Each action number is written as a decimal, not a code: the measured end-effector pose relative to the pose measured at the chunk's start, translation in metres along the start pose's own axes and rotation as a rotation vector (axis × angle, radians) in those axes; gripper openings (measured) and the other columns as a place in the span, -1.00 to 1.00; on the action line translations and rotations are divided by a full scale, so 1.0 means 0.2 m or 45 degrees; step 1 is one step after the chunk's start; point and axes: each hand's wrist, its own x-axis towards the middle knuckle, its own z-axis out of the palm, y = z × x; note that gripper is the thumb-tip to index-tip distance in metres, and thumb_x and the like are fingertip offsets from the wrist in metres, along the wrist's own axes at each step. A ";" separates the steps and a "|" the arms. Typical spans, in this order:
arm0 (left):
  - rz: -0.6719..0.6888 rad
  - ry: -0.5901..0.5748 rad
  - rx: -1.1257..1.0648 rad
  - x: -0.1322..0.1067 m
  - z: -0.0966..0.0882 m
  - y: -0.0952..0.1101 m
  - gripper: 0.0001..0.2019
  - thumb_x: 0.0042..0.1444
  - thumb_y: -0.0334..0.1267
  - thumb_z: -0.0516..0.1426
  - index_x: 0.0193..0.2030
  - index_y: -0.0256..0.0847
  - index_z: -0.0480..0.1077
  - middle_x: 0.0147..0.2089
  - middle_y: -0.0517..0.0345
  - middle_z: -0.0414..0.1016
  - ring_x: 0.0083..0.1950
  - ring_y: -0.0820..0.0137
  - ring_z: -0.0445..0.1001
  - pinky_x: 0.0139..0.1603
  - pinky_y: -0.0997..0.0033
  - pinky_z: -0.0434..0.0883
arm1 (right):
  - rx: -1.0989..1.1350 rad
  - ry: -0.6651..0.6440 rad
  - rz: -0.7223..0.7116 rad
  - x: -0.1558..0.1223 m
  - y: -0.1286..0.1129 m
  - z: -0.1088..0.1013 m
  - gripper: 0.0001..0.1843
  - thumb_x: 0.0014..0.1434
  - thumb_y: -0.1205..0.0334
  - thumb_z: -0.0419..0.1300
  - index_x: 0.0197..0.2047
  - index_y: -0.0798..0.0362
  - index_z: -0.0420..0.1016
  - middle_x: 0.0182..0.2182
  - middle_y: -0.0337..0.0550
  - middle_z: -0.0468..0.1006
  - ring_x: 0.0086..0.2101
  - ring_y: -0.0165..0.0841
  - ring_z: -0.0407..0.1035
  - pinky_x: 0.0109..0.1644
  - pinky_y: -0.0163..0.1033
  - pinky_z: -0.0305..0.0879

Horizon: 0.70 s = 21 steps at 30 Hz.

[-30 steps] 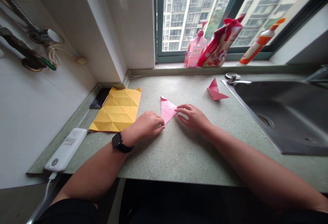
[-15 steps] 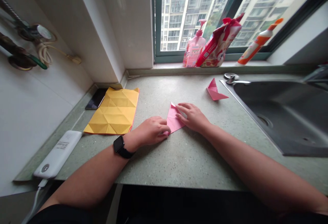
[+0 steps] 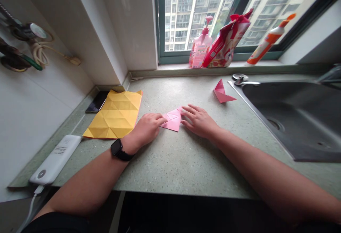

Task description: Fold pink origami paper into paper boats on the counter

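A folded piece of pink paper (image 3: 172, 120) lies on the counter between my hands, with crease lines across its face. My left hand (image 3: 148, 128), a black watch at its wrist, pinches the paper's left corner; the thumb is partly hidden. Over on the other side, my right hand (image 3: 199, 121) has its fingers spread, with fingertips by the paper's right edge. Whether they touch it is hard to see. Farther back to the right stands a folded pink paper shape (image 3: 223, 93) with pointed tips.
Creased yellow paper (image 3: 114, 115) lies left, partly over a dark phone (image 3: 96, 102). A white power bank (image 3: 56, 159) with a cable sits at the left edge. At right is a metal sink (image 3: 287, 119). A pump bottle (image 3: 199, 51), red bag (image 3: 226, 44) and orange-white bottle (image 3: 266, 44) line the windowsill.
The pink paper has turned and shifted slightly left. My left hand has moved left and up to its left corner, while my right hand's fingers have come off its face to its edge.
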 end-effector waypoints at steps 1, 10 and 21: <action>-0.047 0.017 0.011 0.00 0.00 -0.01 -0.59 0.30 -0.58 0.11 0.15 -0.13 0.59 0.11 -0.01 0.64 0.09 0.15 0.57 0.18 0.10 0.49 | 0.028 -0.001 -0.013 0.00 0.00 0.00 -0.62 0.48 -0.03 0.27 0.27 -0.14 0.61 0.38 -0.04 0.56 0.43 0.09 0.32 0.51 0.37 0.24; -0.271 0.163 0.086 -0.01 -0.03 -0.04 -0.82 0.34 -0.41 0.19 0.04 -0.18 0.51 0.09 -0.08 0.57 0.11 0.09 0.52 0.19 0.06 0.49 | 0.098 -0.022 -0.028 -0.01 0.02 -0.03 -0.68 0.44 0.08 0.31 0.22 -0.17 0.62 0.29 -0.07 0.64 0.31 0.01 0.47 0.44 0.34 0.34; -0.313 0.062 0.013 0.00 -0.03 -0.06 -0.84 0.44 -0.18 0.22 -0.16 -0.20 0.52 -0.09 0.00 0.59 -0.05 0.18 0.53 0.02 0.18 0.49 | 0.109 -0.004 -0.065 -0.01 0.04 -0.02 -0.71 0.43 0.10 0.33 0.18 -0.14 0.63 0.28 -0.03 0.64 0.29 -0.01 0.48 0.40 0.26 0.43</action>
